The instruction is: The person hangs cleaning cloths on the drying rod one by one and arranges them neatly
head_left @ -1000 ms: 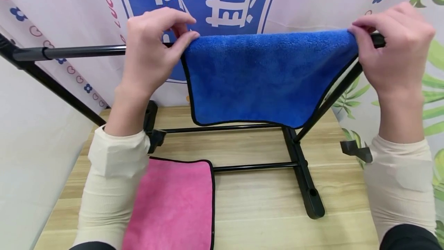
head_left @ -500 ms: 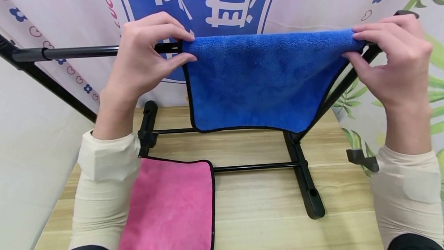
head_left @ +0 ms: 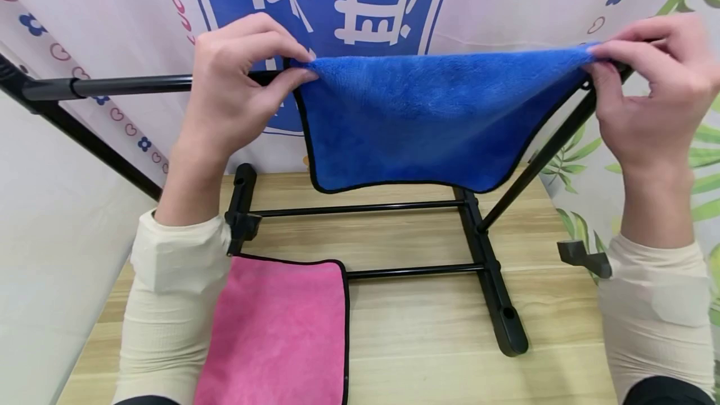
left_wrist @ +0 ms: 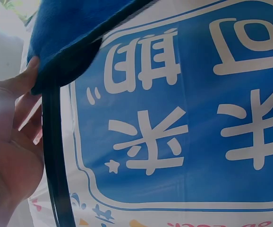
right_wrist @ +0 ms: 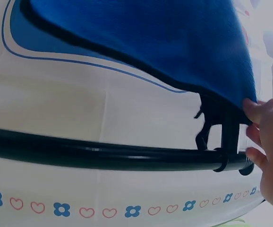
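The left hand (head_left: 233, 83) pinches the upper left corner of a blue cloth (head_left: 439, 120) between thumb and fingertips, and the right hand (head_left: 658, 83) pinches the upper right corner in the same way, so the cloth spans the gap between the two hands. Its top edge runs nearly straight from one hand to the other, while its black-bordered lower part hangs below hand level, with the bottom edge curving up toward the right hand. Left of the left hand, a black top bar (head_left: 140, 84) reaches out to the rack's corner; between the hands the cloth hides it. A black side post (head_left: 540, 161) slants down from just beneath the right hand to a black foot (head_left: 500, 305) on the wooden table (head_left: 416, 342). Well below the hands, a thin far crossbar (head_left: 360, 209) and a nearer crossbar (head_left: 416, 271) join that foot, the nearer one running from the edge of a pink cloth (head_left: 281, 330). This second cloth lies flat under the left hand's side, partly covered by the left sleeve (head_left: 169, 305). Beyond both hands hangs a pale curtain (head_left: 506, 5) with a blue panel of white characters, and to the right of the right hand a wall covering (head_left: 703, 167) shows green leaves.
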`<state>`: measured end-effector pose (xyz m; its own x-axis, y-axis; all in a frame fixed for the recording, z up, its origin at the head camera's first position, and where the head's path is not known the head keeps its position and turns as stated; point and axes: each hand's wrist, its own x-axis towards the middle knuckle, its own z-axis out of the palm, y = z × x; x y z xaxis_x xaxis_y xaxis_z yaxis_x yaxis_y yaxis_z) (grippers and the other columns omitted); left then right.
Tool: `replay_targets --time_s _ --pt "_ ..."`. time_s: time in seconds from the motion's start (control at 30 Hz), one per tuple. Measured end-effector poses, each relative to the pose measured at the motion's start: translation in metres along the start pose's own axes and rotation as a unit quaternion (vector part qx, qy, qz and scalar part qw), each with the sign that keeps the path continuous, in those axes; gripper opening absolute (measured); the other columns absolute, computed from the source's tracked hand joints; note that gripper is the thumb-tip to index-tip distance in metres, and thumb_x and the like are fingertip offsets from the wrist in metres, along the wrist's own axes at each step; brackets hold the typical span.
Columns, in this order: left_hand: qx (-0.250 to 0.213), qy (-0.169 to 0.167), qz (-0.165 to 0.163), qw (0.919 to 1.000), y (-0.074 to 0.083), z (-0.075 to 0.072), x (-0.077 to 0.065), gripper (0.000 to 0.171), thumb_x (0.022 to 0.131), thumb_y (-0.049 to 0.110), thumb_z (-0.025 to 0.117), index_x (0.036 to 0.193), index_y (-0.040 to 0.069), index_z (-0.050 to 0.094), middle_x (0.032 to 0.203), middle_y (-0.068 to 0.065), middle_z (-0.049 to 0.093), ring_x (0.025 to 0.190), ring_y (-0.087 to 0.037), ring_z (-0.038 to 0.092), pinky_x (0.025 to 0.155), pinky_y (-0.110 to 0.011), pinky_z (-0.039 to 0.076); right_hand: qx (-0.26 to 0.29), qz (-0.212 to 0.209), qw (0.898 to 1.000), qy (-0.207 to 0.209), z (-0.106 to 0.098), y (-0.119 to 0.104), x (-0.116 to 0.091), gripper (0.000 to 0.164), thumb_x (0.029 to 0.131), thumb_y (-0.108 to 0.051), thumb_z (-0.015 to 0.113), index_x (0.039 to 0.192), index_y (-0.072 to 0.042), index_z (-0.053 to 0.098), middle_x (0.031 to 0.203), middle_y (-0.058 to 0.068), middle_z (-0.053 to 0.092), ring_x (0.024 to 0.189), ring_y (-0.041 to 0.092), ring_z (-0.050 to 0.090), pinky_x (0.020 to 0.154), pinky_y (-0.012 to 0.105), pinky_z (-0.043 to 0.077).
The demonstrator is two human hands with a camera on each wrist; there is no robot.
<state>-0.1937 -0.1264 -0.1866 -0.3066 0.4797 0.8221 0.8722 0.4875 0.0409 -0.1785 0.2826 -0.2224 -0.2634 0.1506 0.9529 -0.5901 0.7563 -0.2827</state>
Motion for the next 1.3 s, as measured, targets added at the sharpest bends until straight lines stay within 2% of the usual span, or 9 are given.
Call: replay_targets --time_s 0.07,0.13,0.27,0.37,0.6,0.8,1.03,1.17,1.3 --pt "0.006 0.013 -0.002 0.9999 0.0 0.001 0.0 0.019 0.097 0.009 0.072 0.098 -0.009 0.076 0.095 -0.024 0.072 0.092 -0.033 0.067 0.087 -0.018 0.046 -0.019 0.023 0.999 0.017 0.002 -0.002 0.002 0.018 0.089 -0.011 0.071 0.09 0.005 0.079 0.095 -0.014 0.063 0.1 0.009 0.058 0.085 0.014 0.04" --pt "0.013 0.026 -0.008 0.9995 0.0 0.002 0.001 0.019 0.098 0.01 0.072 0.099 -0.009 0.075 0.095 -0.024 0.072 0.092 -0.033 0.066 0.086 -0.018 0.045 -0.038 0.032 0.998 0.028 0.005 -0.005 0.005 0.019 0.091 -0.013 0.071 0.092 0.004 0.08 0.098 -0.023 0.054 0.101 0.006 0.055 0.089 0.018 0.04" --pt "0.011 0.062 -0.038 0.9973 0.003 0.005 0.003 0.019 0.098 0.011 0.072 0.1 -0.007 0.077 0.097 -0.022 0.073 0.092 -0.03 0.064 0.086 -0.02 0.045 -0.071 0.026 0.996 0.048 0.014 -0.008 0.013 0.024 0.094 -0.018 0.07 0.094 0.004 0.08 0.088 0.003 0.067 0.101 0.029 0.063 0.098 0.029 0.042" --pt "0.015 0.072 -0.059 0.9956 0.004 0.006 0.004 0.021 0.099 0.013 0.071 0.101 -0.007 0.077 0.099 -0.021 0.073 0.093 -0.029 0.064 0.086 -0.02 0.046 -0.097 0.016 0.994 0.05 0.019 -0.008 0.015 0.024 0.095 -0.019 0.069 0.094 0.003 0.08 0.092 0.026 0.07 0.1 0.044 0.062 0.1 0.032 0.042" --pt "0.049 0.036 -0.085 0.9945 0.004 0.004 0.004 0.028 0.101 0.018 0.07 0.106 -0.009 0.074 0.105 -0.024 0.071 0.098 -0.034 0.061 0.085 -0.022 0.045 -0.136 0.005 0.99 -0.048 0.011 -0.006 0.012 0.03 0.101 -0.025 0.064 0.105 0.0 0.081 0.099 0.02 0.077 0.094 0.047 0.061 0.096 0.031 0.041" --pt "0.042 0.03 -0.106 0.9931 0.006 0.002 0.002 0.025 0.1 0.015 0.07 0.105 -0.009 0.075 0.1 -0.023 0.072 0.094 -0.03 0.061 0.083 -0.023 0.044 -0.083 -0.01 0.994 -0.075 0.002 -0.003 0.006 0.033 0.098 -0.025 0.063 0.1 0.003 0.08 0.098 0.021 0.077 0.091 0.048 0.059 0.094 0.027 0.038" --pt "0.045 0.015 -0.065 0.9967 0.004 -0.001 -0.004 0.028 0.102 0.018 0.068 0.1 -0.009 0.075 0.096 -0.023 0.074 0.09 -0.034 0.063 0.081 -0.022 0.043 -0.025 -0.013 0.999 -0.034 0.001 -0.005 -0.001 0.029 0.09 -0.021 0.065 0.094 0.003 0.081 0.097 0.015 0.079 0.087 0.05 0.064 0.093 0.026 0.042" --pt "0.058 -0.002 -0.052 0.997 0.004 -0.005 -0.009 0.03 0.101 0.022 0.07 0.098 -0.008 0.076 0.098 -0.022 0.075 0.096 -0.036 0.066 0.086 -0.026 0.046 -0.001 -0.006 0.999 0.048 0.006 -0.014 -0.008 0.023 0.084 -0.014 0.068 0.086 0.006 0.08 0.093 0.017 0.078 0.088 0.05 0.066 0.094 0.032 0.046" --pt "0.06 -0.018 -0.049 0.9969 0.006 -0.008 -0.013 0.031 0.098 0.022 0.074 0.104 -0.008 0.076 0.104 -0.023 0.074 0.102 -0.037 0.065 0.092 -0.031 0.047 -0.016 0.024 0.994 0.11 0.008 -0.014 -0.017 0.02 0.082 -0.014 0.071 0.084 0.004 0.079 0.085 0.02 0.076 0.085 0.031 0.067 0.085 0.02 0.043"
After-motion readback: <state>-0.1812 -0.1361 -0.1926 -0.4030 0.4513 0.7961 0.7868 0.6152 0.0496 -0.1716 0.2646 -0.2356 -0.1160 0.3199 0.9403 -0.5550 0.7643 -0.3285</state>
